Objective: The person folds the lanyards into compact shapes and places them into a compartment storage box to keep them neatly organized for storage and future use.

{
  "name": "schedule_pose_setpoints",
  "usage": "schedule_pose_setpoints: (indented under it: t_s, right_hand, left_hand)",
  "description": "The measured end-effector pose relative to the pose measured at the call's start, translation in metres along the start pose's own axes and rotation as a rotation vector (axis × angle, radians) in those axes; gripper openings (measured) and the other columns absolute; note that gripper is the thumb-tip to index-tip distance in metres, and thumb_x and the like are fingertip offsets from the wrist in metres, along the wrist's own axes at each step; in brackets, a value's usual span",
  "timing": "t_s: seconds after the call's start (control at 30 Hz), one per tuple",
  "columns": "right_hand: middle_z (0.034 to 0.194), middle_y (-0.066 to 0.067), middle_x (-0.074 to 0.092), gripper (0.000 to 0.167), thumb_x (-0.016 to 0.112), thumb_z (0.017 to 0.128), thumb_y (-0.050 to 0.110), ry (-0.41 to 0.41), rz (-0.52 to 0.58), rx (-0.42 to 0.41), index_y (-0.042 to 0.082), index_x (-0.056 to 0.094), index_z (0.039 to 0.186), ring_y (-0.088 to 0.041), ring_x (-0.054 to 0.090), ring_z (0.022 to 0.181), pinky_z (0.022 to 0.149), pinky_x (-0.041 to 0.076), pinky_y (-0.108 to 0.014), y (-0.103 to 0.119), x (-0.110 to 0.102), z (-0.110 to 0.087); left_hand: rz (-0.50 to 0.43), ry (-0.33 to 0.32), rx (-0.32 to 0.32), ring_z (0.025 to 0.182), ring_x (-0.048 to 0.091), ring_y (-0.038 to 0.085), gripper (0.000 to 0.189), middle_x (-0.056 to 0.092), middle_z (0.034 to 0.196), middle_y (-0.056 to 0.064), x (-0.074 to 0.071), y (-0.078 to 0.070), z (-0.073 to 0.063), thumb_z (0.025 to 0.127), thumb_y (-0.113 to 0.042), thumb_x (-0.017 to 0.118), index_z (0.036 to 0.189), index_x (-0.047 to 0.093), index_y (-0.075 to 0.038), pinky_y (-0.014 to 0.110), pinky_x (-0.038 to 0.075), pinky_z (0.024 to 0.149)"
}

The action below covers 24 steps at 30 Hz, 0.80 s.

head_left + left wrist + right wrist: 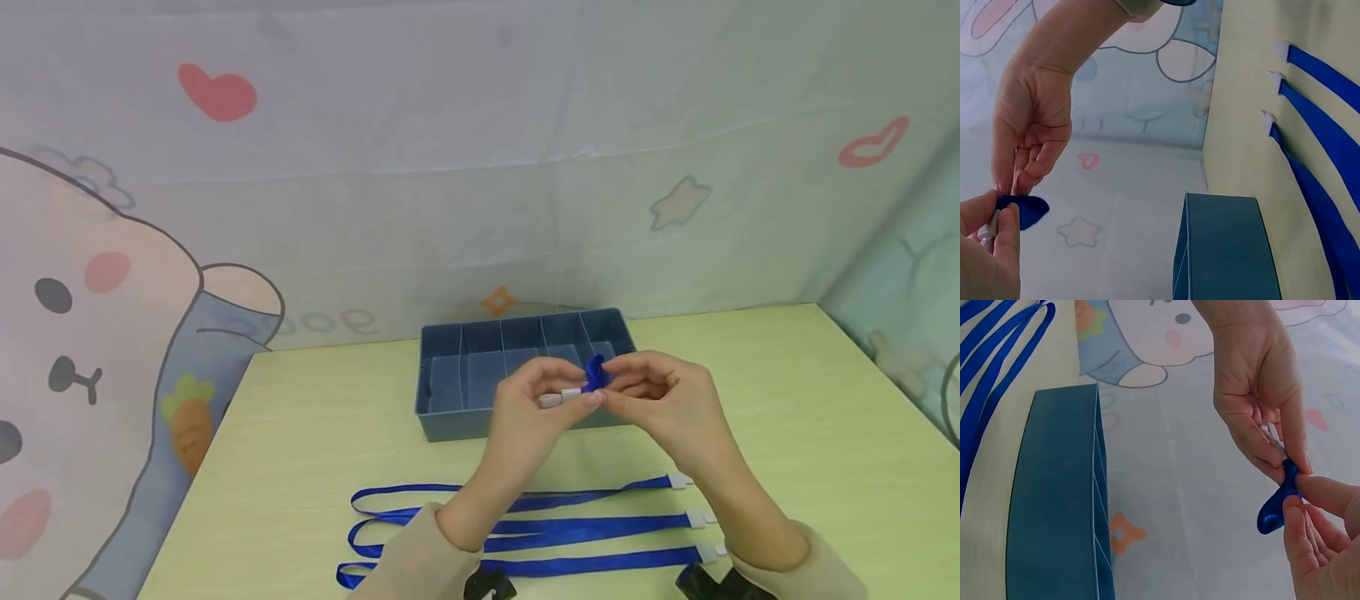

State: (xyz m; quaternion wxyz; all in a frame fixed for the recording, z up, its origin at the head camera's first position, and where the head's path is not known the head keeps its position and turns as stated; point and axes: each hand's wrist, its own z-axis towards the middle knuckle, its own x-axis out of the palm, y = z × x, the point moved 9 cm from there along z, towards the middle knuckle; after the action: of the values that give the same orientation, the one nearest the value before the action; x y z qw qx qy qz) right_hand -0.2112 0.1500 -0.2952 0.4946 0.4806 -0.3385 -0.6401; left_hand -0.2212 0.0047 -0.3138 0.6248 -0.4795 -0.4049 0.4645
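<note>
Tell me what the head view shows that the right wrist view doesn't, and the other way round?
Only the head view shows the white clips on the blue lanyards lying on the table, the person's pale sleeves, and the floors of the compartments inside the blue-grey box.

Only the right wrist view shows the palm side of the left hand.

Both show the left hand and right hand pinching a blue strap, the lanyards, the box, and the backdrop's orange star.

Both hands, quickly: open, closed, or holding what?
Left hand: closed, holding a blue lanyard near its white end.
Right hand: closed, pinching the same lanyard's blue strap.
</note>
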Motion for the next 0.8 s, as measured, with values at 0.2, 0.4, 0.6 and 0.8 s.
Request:
schedule_pose_setpoints:
  t_s: [0.2,0.4,0.6,0.8]
  right_hand:
    - [0.075,-0.005,0.053,0.043,0.08,0.073,0.011,-0.02,-0.046,0.012,0.004,0.06,0.111,-0.016,0.051,0.063,0.054,0.047,-0.023,-0.002,-0.005,0.002]
    - [0.108,-0.006,0.054,0.064,0.073,0.079,0.004,0.193,0.151,0.019,0.014,0.044,0.136,-0.015,0.06,0.087,0.073,0.054,-0.025,-0.014,0.006,0.011]
    - [0.095,-0.005,0.065,0.036,0.058,0.088,-0.007,0.493,0.513,0.055,0.012,0.057,0.119,-0.016,0.065,0.083,0.076,0.054,-0.03,-0.026,0.025,0.012]
    - [0.096,-0.004,0.068,0.027,0.053,0.091,-0.006,0.542,0.527,0.022,0.009,0.062,0.11,-0.016,0.067,0.084,0.076,0.055,-0.031,-0.027,0.022,0.013]
  left_hand:
    - [-0.034,0.033,-0.036,0.078,0.062,0.017,0.023,0.065,0.087,0.009,-0.001,0.0,-0.001,0.08,-0.003,0.072,0.1,0.062,-0.001,0.033,0.054,0.074]
    - [-0.05,0.067,-0.098,0.078,0.062,0.017,0.023,0.066,0.087,0.008,-0.002,0.005,0.001,0.08,-0.001,0.071,0.1,0.061,-0.001,0.032,0.053,0.074]
    - [0.004,0.071,-0.099,0.08,0.059,0.018,0.02,0.065,0.09,0.008,-0.004,0.007,-0.001,0.08,-0.004,0.072,0.097,0.061,-0.002,0.031,0.053,0.072]
    - [0.042,0.038,-0.113,0.077,0.06,0.018,0.02,0.065,0.089,0.007,-0.009,0.011,0.001,0.081,-0.006,0.072,0.097,0.062,-0.004,0.034,0.054,0.072]
